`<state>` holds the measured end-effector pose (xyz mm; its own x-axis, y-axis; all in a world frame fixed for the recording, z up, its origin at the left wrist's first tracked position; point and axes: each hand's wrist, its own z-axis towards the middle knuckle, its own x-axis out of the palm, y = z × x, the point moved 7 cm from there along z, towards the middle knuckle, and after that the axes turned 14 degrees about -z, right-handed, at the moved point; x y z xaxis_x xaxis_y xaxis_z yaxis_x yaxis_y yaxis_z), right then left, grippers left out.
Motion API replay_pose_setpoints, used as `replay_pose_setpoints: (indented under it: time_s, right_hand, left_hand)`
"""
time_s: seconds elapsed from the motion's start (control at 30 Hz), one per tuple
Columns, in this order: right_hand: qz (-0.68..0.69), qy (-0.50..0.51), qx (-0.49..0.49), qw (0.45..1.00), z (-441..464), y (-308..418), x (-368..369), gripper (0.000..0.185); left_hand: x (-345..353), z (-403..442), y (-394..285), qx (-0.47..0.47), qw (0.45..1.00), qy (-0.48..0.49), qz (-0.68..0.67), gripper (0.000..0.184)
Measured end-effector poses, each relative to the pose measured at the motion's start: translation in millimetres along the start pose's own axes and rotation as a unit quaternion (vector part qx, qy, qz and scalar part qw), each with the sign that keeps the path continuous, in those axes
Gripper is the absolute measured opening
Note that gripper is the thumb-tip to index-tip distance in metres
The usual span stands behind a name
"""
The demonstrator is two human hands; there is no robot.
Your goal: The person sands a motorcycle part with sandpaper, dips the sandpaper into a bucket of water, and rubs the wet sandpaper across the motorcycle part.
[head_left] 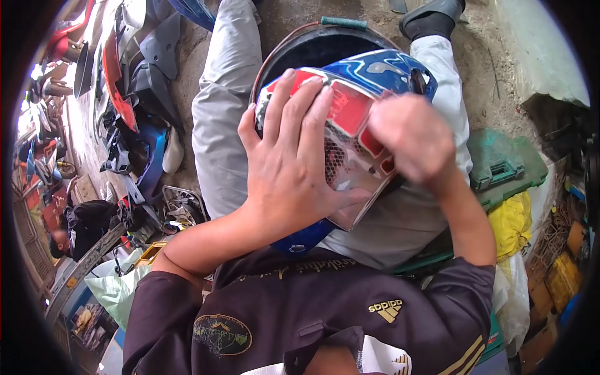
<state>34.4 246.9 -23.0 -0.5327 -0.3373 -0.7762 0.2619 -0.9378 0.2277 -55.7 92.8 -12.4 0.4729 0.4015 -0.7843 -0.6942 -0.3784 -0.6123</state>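
Along the left edge of the floor [490,75] lies a pile of loose plastic body parts [153,87], grey, red, blue and white; below them, at the lower left, another person in dark clothing [90,219] is partly visible. Next comes the seated wearer's left leg in pale trousers [225,106]. In the centre, a glossy red and blue panel [342,103] with a honeycomb pattern sits tilted above the lap, its far part in front of a black bucket [297,53]. The left hand [289,153] lies palm down on the panel, its fingers slightly apart and the thumb reaching toward the near edge. Just right of it, the right hand [414,140] is a blur over the panel's right side, fingers bent; whether they hold anything, I cannot tell. At the floor's right side are a green case [506,178] and a yellow bag [509,225]. The step in hand seems to be working the panel's surface; the next move likely calls for a steady left hand and even strokes.
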Motion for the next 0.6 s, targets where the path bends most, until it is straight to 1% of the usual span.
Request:
replay_pose_setpoints:
  time_s: [0.07,0.1,0.13,0.2,0.23,0.27,0.33,0.4,0.43,0.53,0.57,0.6]
  right_hand:
    - [0.044,0.005,-0.042,0.998,-1.1,26.9,-0.1,0.03]
    - [0.053,0.01,-0.034,0.998,2.0,15.7,-1.9,0.03]
    - [0.006,0.002,-0.004,1.0,1.6,-1.1,2.3,0.031]
    - [0.0,0.007,0.004,1.0,-10.9,-31.2,13.7,0.031]
    - [-0.009,0.007,0.002,1.0,-7.7,-15.9,7.5,0.031]
    - [0.034,0.013,0.005,0.999,-1.1,3.0,-1.8,0.034]
    - [0.07,0.031,-0.017,0.997,-4.1,18.2,-0.5,0.034]
    - [0.009,0.011,0.014,1.0,-8.0,-15.2,5.3,0.03]
    - [0.019,0.001,0.034,0.999,-7.9,-25.3,9.4,0.028]
    - [0.065,0.017,-0.027,0.997,-3.2,26.4,-0.6,0.031]
    - [0.072,0.011,-0.031,0.997,-4.9,20.5,1.1,0.034]
    - [0.053,0.015,-0.005,0.998,-3.4,5.6,0.9,0.032]
  left_hand:
    - [-0.2,-2.4,0.4,0.007,1.0,-0.01,-0.006,0.132]
    - [-0.3,-1.5,0.9,0.001,1.0,-0.001,-0.01,0.132]
    - [-0.7,-1.3,0.6,-0.003,1.0,0.004,-0.005,0.132]
    - [-0.8,0.5,-0.5,-0.006,1.0,0.011,0.003,0.13]
    - [-1.1,-1.3,-1.3,-0.004,1.0,0.011,0.005,0.131]
    - [-1.4,0.9,-1.1,0.001,1.0,0.007,0.006,0.134]
    - [-1.3,-1.6,-2.5,0.003,1.0,0.008,0.008,0.139]
    - [-0.4,0.2,-2.9,-0.005,1.0,0.02,0.01,0.14]
    - [-0.4,-0.7,-2.7,-0.007,1.0,0.021,0.012,0.14]
    - [-2.5,0.4,-1.5,0.004,1.0,0.013,0.011,0.142]
    - [-2.0,1.2,-1.2,0.001,1.0,0.016,0.01,0.141]
    - [-0.9,1.6,-1.4,0.0,1.0,0.02,0.006,0.141]
